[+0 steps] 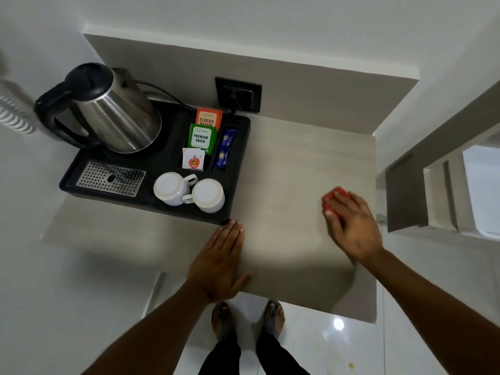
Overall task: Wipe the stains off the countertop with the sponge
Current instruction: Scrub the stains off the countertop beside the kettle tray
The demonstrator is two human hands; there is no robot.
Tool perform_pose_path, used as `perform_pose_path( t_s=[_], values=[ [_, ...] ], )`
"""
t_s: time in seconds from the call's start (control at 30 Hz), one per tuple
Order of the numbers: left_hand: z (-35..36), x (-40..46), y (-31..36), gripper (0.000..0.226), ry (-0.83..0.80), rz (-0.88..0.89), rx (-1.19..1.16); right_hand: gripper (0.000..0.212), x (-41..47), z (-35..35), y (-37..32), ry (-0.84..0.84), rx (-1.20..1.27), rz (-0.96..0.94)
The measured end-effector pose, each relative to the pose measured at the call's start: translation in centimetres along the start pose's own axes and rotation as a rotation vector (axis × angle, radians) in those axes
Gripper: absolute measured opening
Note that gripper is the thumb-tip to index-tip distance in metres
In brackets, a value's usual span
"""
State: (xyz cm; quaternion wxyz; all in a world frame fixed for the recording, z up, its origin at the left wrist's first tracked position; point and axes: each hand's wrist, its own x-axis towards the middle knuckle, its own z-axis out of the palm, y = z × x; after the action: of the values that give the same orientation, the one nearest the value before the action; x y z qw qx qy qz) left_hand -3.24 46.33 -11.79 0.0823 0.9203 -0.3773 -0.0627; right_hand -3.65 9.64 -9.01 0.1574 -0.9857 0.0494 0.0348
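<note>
A red sponge (333, 198) lies on the beige countertop (292, 169) near its right edge. My right hand (351, 226) presses flat on top of it, fingers spread over it, so most of the sponge is hidden. My left hand (221, 261) rests palm down on the countertop near the front edge, holding nothing, its fingertips touching the corner of the black tray (238, 158). I cannot make out any stains on the surface.
The black tray on the left holds a steel kettle (113, 115), two upturned white cups (189, 192), tea packets (203, 136) and a drip grate (111, 178). A wall socket (238, 94) sits behind. A wall and shelf unit (422, 190) border the right side.
</note>
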Motion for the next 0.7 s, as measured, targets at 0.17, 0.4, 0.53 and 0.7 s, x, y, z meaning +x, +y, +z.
perform_pose_path(
  t_s=[0.17, 0.4, 0.53, 0.7],
  values=[
    [-0.2, -0.1, 0.0, 0.093, -0.013, -0.003, -0.002, 0.037, 3.4, 2.5, -7.6, 0.1, 0.055, 0.023],
    [-1.0, -0.7, -0.7, 0.095, -0.067, 0.048, -0.051, 0.043, -6.6, 5.5, -13.6, -0.027, 0.006, -0.195],
    [-1.4, -3.3, -3.8, 0.098, -0.102, 0.127, 0.012, 0.043, -12.6, 4.3, -10.2, -0.065, 0.028, -0.08],
    [-1.4, -4.4, -4.7, 0.106, -0.139, 0.122, 0.081, 0.053, -10.2, 3.5, -12.3, 0.093, 0.062, 0.371]
  ],
)
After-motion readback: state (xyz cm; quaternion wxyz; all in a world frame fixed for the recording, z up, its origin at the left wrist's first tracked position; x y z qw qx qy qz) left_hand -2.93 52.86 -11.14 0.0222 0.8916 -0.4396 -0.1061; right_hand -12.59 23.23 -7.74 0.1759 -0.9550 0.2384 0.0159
